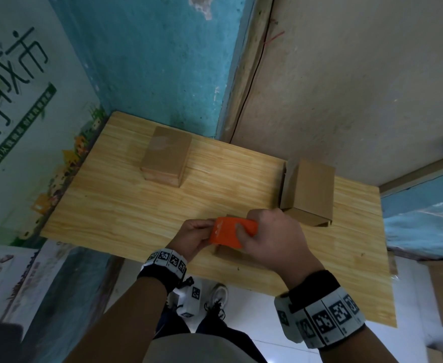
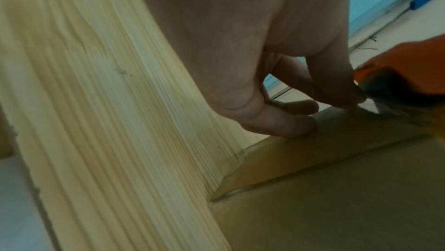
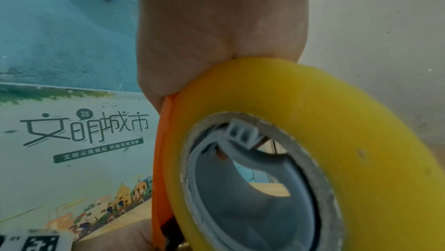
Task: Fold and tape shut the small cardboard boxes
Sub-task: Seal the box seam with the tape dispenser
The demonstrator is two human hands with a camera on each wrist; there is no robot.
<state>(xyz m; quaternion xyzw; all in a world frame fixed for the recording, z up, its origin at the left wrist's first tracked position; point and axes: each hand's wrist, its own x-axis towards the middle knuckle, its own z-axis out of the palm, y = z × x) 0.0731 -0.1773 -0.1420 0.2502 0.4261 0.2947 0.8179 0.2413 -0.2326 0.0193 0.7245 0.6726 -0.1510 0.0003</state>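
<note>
**Orange dispenser gripped over near box**

Right hand (image 1: 272, 241) curls round the orange tape dispenser (image 1: 230, 231) carrying the yellow tape roll (image 3: 289, 122). Left hand (image 1: 194, 235) pinches at its front edge, apparently the tape end. Both hover over a box (image 2: 337, 188) at the near edge of the wooden table (image 1: 110, 205), seam untaped. Far box (image 1: 166, 155) looks closed; right-hand box (image 1: 306, 189) has its flaps open.

box under my hands (image 1: 221, 254): mostly hidden | tape dispenser (image 1: 230, 231): my fingers covered its far end | left-wrist view: blurred, dispenser cut by right edge
</note>
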